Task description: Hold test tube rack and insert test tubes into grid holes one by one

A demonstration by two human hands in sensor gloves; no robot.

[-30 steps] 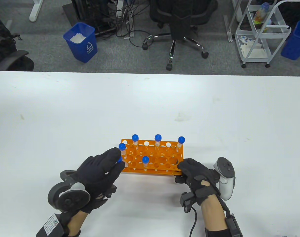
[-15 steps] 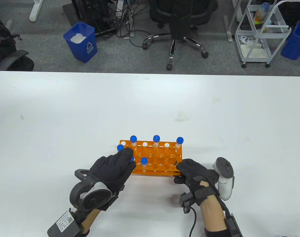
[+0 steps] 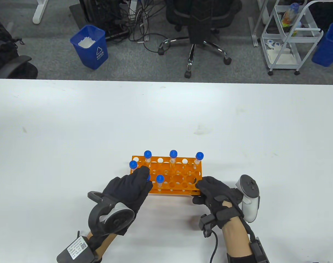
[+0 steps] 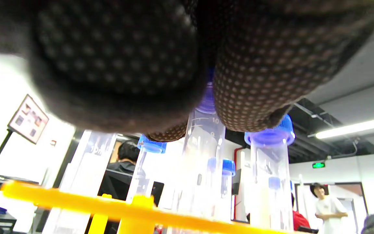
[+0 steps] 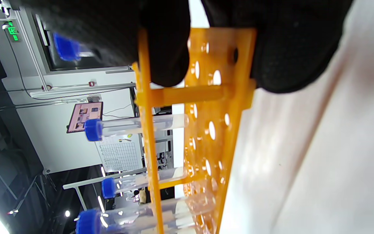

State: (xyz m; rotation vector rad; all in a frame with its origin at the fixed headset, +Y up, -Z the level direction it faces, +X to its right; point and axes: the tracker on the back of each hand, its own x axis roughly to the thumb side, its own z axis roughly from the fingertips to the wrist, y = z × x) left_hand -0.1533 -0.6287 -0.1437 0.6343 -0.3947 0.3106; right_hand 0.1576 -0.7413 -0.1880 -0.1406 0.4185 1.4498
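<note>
The orange test tube rack (image 3: 180,175) stands on the white table (image 3: 73,123). Several blue-capped test tubes (image 3: 173,154) stand upright in its holes. My left hand (image 3: 145,176) is over the rack's near-left part and pinches the blue cap of a test tube (image 3: 148,177). In the left wrist view my fingertips (image 4: 252,87) hold that cap, and the tube (image 4: 203,152) passes down through the rack's top plate (image 4: 76,201). My right hand (image 3: 201,188) grips the rack's near-right corner. In the right wrist view its fingers (image 5: 170,42) clamp the rack's end (image 5: 242,61).
The table's far edge (image 3: 166,81) runs across the view. Beyond it on the floor are a blue bin (image 3: 89,46), an office chair (image 3: 199,33) and a white cart (image 3: 289,35).
My left hand has moved right along the rack's near row with the capped tube in its fingers. The rack has shifted slightly left. My right hand has kept its grip.
</note>
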